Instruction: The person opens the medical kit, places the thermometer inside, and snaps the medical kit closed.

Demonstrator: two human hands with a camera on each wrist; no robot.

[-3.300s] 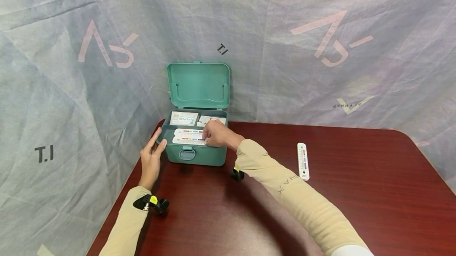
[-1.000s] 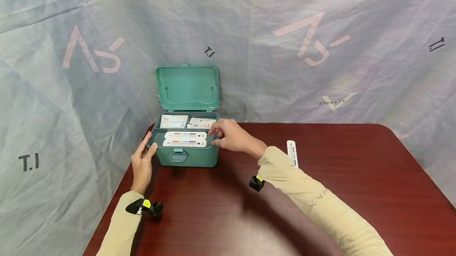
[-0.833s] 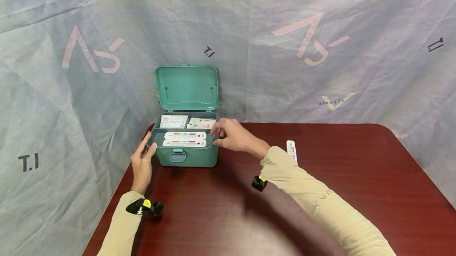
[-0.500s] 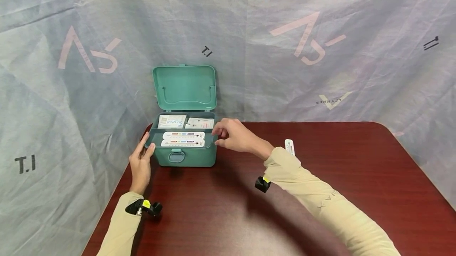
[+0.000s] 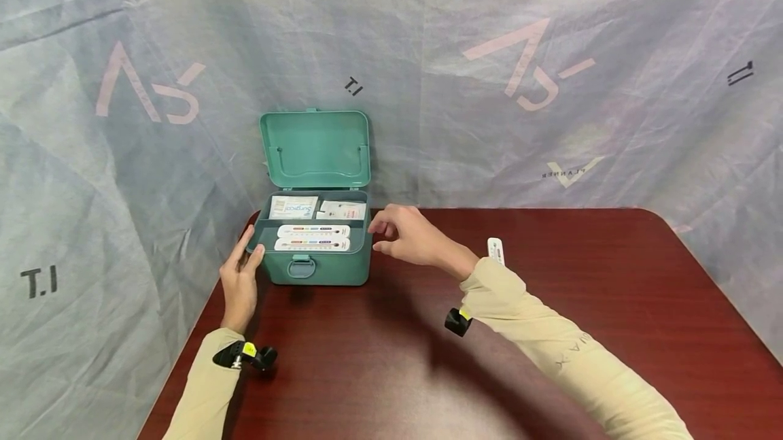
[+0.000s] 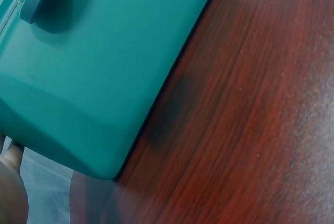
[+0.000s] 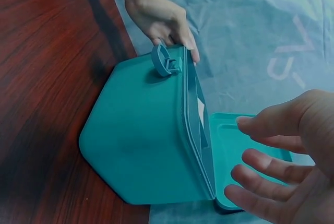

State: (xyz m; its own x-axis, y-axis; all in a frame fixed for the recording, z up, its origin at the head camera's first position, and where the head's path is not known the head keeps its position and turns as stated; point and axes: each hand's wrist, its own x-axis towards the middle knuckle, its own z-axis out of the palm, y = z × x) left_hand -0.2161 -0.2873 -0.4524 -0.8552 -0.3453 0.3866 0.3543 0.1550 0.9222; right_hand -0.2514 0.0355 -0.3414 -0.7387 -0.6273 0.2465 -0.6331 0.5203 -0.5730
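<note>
A teal storage box (image 5: 324, 270) stands on the table with its lid (image 5: 315, 147) raised at the back. In its front compartment lie two white thermometers (image 5: 312, 244), one behind the other. My left hand (image 5: 240, 283) rests against the box's left side, thumb and fingers at the rim. Just off the right rim hovers my right hand (image 5: 410, 236), its fingers loosely bent with nothing between them; the right wrist view shows the gap between thumb and fingertips. Partly behind the right sleeve, another white thermometer (image 5: 496, 249) lies on the table.
The box's rear compartments hold a packet marked Surgical (image 5: 293, 207) and smaller white packets (image 5: 342, 210). A loop latch (image 5: 301, 266) hangs on the front. A grey cloth (image 5: 416, 86) backs the dark red table (image 5: 379, 358).
Earlier my right hand was inside the front compartment at the thermometers; it has since drawn back to the right, out past the rim. My left hand stays at the box's left side.
</note>
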